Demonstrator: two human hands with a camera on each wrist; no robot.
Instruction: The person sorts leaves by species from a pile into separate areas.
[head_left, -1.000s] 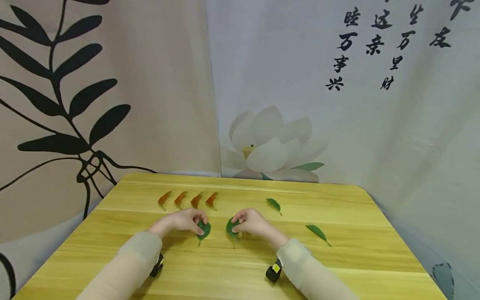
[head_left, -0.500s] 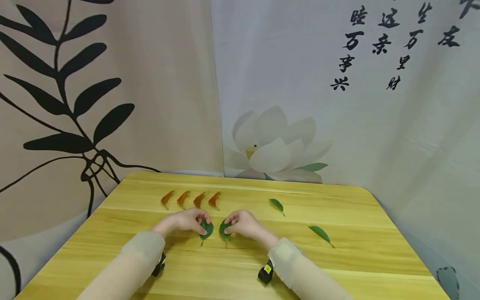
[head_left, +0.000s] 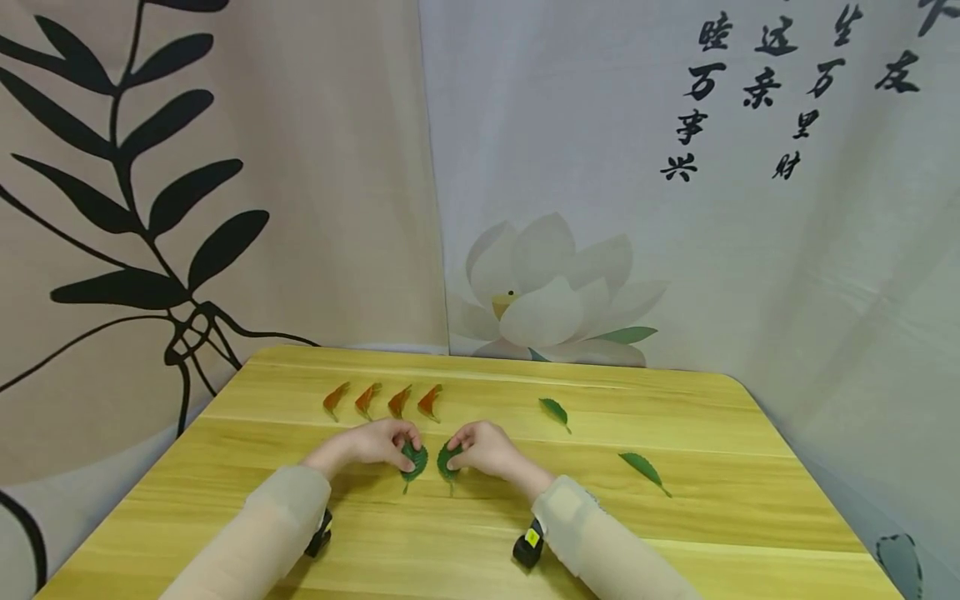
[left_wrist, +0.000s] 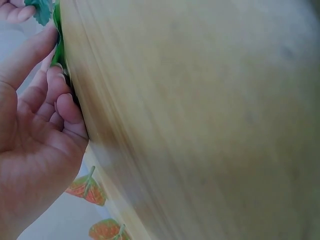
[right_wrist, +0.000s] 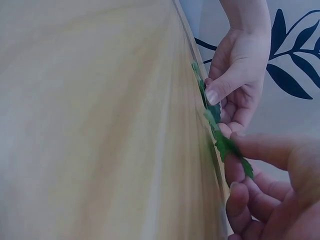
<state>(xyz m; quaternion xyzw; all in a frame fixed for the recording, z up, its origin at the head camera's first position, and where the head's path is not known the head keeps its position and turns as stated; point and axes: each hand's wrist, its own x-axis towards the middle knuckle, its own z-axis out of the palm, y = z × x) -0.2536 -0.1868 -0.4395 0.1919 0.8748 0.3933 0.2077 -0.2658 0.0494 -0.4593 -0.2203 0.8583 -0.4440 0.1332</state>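
Note:
Near the middle of the table, my left hand point(head_left: 381, 441) pinches a serrated green leaf point(head_left: 419, 457) by its left side, its short stem toward me. Just across a narrow gap, a similar green leaf point(head_left: 445, 461) is held at its right side by my right hand point(head_left: 491, 451). The right wrist view shows this leaf point(right_wrist: 226, 144) between thumb and forefinger, tilted up off the wood. Beyond it, the left thumb point(right_wrist: 225, 85) presses on the other leaf. In the left wrist view, the left leaf point(left_wrist: 58, 42) appears edge-on at the thumb tip.
Several reddish-orange leaves point(head_left: 400, 402) form a row behind my left hand. Two more green leaves lie to the right, one farther back point(head_left: 554, 410) and one nearer point(head_left: 642, 471). The yellow wooden table point(head_left: 420, 550) ends before a printed curtain point(head_left: 360, 208).
My right hand has slid left with its leaf, narrowing the gap to the left leaf. The left hand keeps its place and grip. Over the last half second both hands stay nearly still.

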